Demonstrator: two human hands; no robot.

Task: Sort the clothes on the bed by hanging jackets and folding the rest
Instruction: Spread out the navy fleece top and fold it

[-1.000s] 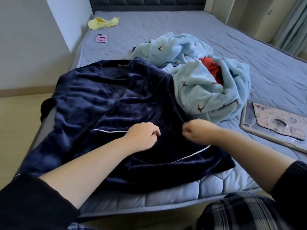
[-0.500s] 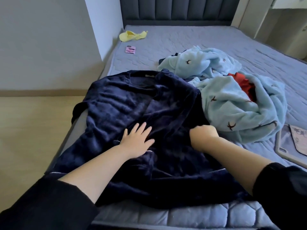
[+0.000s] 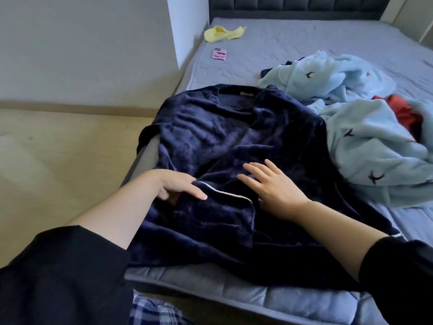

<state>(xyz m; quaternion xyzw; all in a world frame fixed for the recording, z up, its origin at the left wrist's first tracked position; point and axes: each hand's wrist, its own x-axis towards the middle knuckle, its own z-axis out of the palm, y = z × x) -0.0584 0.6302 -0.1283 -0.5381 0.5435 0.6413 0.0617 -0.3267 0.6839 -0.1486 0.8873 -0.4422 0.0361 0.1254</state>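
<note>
While the navy top (image 3: 222, 141) lies spread over the bed's (image 3: 293, 50) near corner, left hand (image 3: 178, 186) grips its white-piped folded edge. Right hand (image 3: 274, 184) rests flat on it, fingers spread. Light blue pile (image 3: 365, 141) touches its right side.

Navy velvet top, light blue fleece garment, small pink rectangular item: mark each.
Navy velvet top (image 3: 222, 137), head view, chest panel.
Light blue fleece garment (image 3: 365, 146), head view, front fold.
Small pink rectangular item (image 3: 219, 54), head view, centre.
</note>
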